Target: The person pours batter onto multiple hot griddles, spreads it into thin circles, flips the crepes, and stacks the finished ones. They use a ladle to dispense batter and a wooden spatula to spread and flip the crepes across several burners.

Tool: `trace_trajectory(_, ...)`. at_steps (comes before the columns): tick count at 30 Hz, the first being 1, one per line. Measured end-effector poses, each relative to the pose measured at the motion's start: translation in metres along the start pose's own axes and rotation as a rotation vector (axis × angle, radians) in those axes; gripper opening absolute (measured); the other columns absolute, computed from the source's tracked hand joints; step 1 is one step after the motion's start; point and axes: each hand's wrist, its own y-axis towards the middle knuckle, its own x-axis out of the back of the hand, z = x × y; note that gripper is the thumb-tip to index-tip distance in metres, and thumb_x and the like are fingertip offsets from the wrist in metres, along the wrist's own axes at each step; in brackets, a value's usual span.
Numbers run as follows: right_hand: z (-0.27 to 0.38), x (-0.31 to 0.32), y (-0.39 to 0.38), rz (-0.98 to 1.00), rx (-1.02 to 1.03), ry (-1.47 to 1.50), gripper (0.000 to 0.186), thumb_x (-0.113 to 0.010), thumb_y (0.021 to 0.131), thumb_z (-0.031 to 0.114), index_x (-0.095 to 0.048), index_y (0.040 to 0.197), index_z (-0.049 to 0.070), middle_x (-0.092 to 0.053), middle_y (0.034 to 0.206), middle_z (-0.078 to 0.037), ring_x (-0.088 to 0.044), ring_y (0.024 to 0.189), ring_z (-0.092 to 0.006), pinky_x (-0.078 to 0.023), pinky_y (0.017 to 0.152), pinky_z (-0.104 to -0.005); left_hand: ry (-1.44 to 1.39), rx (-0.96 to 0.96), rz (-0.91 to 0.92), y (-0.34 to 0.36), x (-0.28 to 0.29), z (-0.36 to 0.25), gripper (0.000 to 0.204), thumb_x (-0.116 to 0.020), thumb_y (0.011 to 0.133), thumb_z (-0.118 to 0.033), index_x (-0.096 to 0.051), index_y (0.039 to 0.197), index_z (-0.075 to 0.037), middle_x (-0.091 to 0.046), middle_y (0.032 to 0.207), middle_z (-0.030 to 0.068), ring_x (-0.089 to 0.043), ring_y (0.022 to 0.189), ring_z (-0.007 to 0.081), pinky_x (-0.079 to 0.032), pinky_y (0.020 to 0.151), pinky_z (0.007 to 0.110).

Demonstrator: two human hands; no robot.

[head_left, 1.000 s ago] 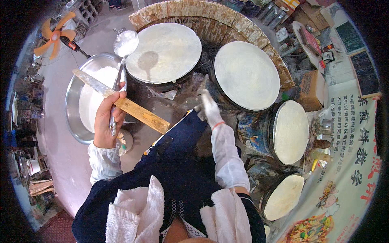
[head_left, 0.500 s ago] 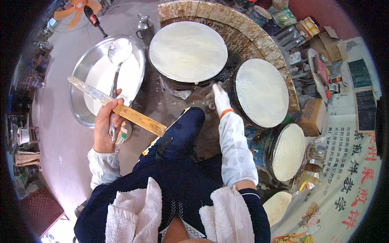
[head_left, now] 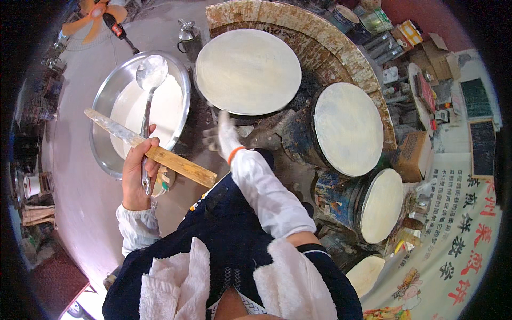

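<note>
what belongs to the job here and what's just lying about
Likely in use:
ladle and wooden stick in the left hand
metal basin
pale round tops, one near the gloved right hand

Likely just lying about:
orange fan
metal jug
cardboard box

You're looking down and forward from your own head here, fisheye-wide: towel (head_left: 178, 282) close below, left hand (head_left: 140, 173) and right hand (head_left: 228, 137) at middle range, griddles (head_left: 248, 72) beyond, fan (head_left: 96, 12) far off upper left.
</note>
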Motion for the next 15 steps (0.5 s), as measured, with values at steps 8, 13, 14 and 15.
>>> trace_trajectory(8, 0.008, 0.047, -0.011, 0.272, 0.024, -0.378, 0.043, -0.061, 0.097, 0.038, -0.060, 0.130, 0.010, -0.070, 0.081, -0.009, -0.063, 0.056, -0.0167, -0.045, 0.044, -0.0305, -0.008, 0.047, 0.115, 0.002, -0.016, 0.000, 0.046, -0.053, 0.097, -0.009, -0.041, 0.138, 0.008, -0.064, 0.091, 0.0077, -0.044, 0.047, 0.0053, -0.039, 0.042, 0.018)
trace_trajectory(13, 0.045, 0.153, -0.005, -0.441, 0.545, -0.148, 0.033, -0.055, 0.097, 0.034, -0.069, 0.105, 0.005, -0.064, 0.071, -0.008, -0.058, 0.051, -0.0179, -0.045, 0.044, -0.0333, 0.013, 0.076, 0.109, 0.005, -0.011, 0.008, 0.048, -0.055, 0.096, -0.009, -0.038, 0.138, 0.008, -0.061, 0.092, 0.0079, -0.045, 0.047, 0.0060, -0.040, 0.041, 0.019)
trace_trajectory(14, 0.061, 0.157, -0.006, -0.448, 0.540, -0.202, 0.044, -0.051, 0.099, 0.042, -0.063, 0.119, 0.004, -0.067, 0.075, -0.010, -0.060, 0.053, -0.0193, -0.045, 0.045, -0.0343, 0.003, 0.082, 0.112, 0.005, -0.011, 0.008, 0.048, -0.055, 0.096, -0.009, -0.038, 0.138, 0.008, -0.061, 0.092, 0.0079, -0.045, 0.047, 0.0061, -0.040, 0.041, 0.019)
trace_trajectory(15, 0.075, 0.178, 0.006, -0.437, 0.529, -0.278, 0.045, -0.049, 0.100, 0.046, -0.062, 0.115, 0.006, -0.066, 0.075, -0.010, -0.059, 0.050, -0.0200, -0.043, 0.041, -0.0326, -0.010, 0.096, 0.127, 0.006, -0.014, 0.010, 0.048, -0.055, 0.096, -0.009, -0.038, 0.138, 0.008, -0.061, 0.092, 0.0079, -0.045, 0.047, 0.0061, -0.040, 0.041, 0.019)
